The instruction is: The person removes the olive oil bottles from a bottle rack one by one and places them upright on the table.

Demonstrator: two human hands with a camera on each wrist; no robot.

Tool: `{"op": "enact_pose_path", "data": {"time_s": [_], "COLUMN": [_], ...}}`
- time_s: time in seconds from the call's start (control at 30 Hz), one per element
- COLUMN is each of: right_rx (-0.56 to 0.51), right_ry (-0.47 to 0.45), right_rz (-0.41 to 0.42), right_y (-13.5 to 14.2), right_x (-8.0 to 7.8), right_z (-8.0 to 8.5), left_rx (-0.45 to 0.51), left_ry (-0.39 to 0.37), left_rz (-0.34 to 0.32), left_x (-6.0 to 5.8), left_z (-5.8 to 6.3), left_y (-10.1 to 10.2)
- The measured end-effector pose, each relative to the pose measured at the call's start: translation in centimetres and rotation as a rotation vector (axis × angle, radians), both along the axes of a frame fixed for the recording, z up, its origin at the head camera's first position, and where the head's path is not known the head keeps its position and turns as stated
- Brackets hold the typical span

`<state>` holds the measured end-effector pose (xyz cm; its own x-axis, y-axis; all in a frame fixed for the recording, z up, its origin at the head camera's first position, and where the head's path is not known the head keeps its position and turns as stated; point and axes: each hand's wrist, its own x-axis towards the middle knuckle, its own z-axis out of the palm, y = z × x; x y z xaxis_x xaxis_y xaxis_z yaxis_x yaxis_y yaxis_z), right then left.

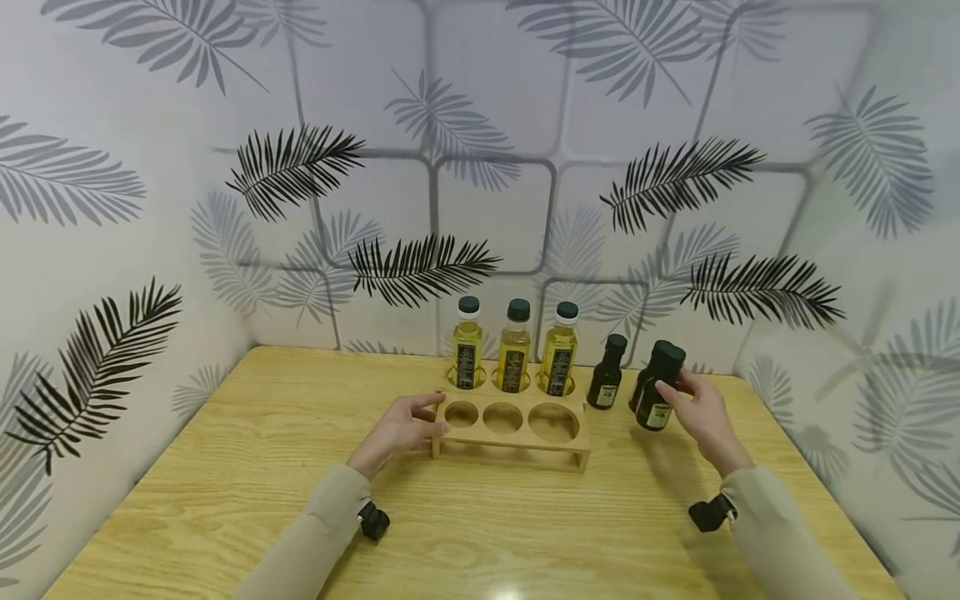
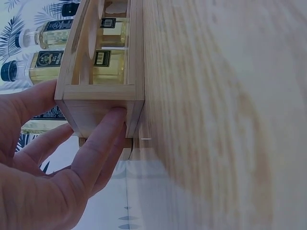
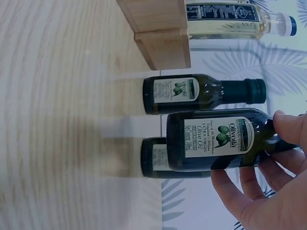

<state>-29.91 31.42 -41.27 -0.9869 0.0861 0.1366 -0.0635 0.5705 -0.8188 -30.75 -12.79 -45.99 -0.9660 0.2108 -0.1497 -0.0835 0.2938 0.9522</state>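
Observation:
My right hand (image 1: 703, 412) grips a small dark olive oil bottle (image 3: 216, 140) around its neck. In the right wrist view its base sits higher than those of two matching bottles on the table. One of these, a dark bottle (image 1: 603, 383), stands between the rack and my hand; the other dark bottle (image 3: 153, 158) is mostly hidden behind the held one. My left hand (image 1: 405, 423) holds the left end of a two-tier wooden rack (image 2: 91, 115), thumb at the upper edge and fingers against the end panel. Three round holes in its front tier are vacant.
In the rack's rear tier stand three clear bottles of yellow oil, a left bottle (image 1: 467, 354), a middle bottle (image 1: 513, 358) and a right bottle (image 1: 559, 358), with dark green caps. A leaf-patterned wall (image 1: 495, 208) borders the wooden table (image 1: 480, 533) behind and at both sides.

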Motion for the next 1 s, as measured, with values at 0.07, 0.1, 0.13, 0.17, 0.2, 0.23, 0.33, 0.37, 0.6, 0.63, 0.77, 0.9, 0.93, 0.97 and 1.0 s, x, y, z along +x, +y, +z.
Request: {"op": "enact_pose_path", "data": {"time_s": [0.07,0.1,0.13,0.17,0.2,0.23,0.33,0.37,0.6,0.63,0.77,0.9,0.93,0.97,1.0], "right_rx": [-0.006,-0.006,-0.006,-0.005,-0.001,0.005,0.022,0.027,0.038,0.035,0.037,0.047,0.048,0.050,0.051], "right_ry": [-0.012,-0.020,-0.025,-0.029,-0.032,-0.033,-0.035,-0.039,-0.057,-0.056,-0.061,-0.068,-0.069,-0.068,-0.067], "right_rz": [0.002,0.002,0.004,0.005,0.007,0.008,0.011,0.013,0.020,0.019,0.011,-0.002,-0.004,-0.007,-0.010], "right_y": [0.3,0.4,0.5,0.7,0.8,1.0,1.4,1.5,2.3,2.4,2.9,3.4,3.5,3.6,3.7], "right_x": [0.1,0.1,0.1,0.2,0.1,0.1,-0.1,-0.1,-0.3,-0.3,-0.4,-0.6,-0.7,-0.8,-0.8], "right_z": [-0.3,-0.4,-0.5,-0.5,-0.6,-0.6,-0.7,-0.7,-1.0,-1.0,-1.2,-1.5,-1.5,-1.5,-1.5], "left_rx": [-0.002,-0.002,-0.002,-0.001,0.002,0.000,0.007,0.008,0.014,0.017,0.017,0.009,0.007,0.005,0.005], "left_ry": [-0.006,-0.010,-0.013,-0.013,-0.015,-0.009,-0.005,-0.005,-0.015,-0.015,-0.008,-0.017,-0.017,-0.017,-0.015], "left_rz": [0.000,0.001,0.001,0.002,0.002,-0.001,0.000,0.000,-0.004,-0.004,-0.011,-0.004,-0.002,-0.002,-0.002], "left_x": [0.1,0.1,0.1,0.1,0.1,0.1,0.1,0.1,0.2,0.2,0.1,0.0,0.0,0.0,0.0], "left_z": [0.0,0.0,0.0,0.0,0.1,0.1,0.3,0.3,0.3,0.3,0.3,0.2,0.2,0.2,0.2], "left_y": [0.0,0.0,0.0,0.0,0.0,0.1,0.1,0.0,-0.1,-0.1,-0.1,-0.1,-0.1,-0.1,-0.1]}}
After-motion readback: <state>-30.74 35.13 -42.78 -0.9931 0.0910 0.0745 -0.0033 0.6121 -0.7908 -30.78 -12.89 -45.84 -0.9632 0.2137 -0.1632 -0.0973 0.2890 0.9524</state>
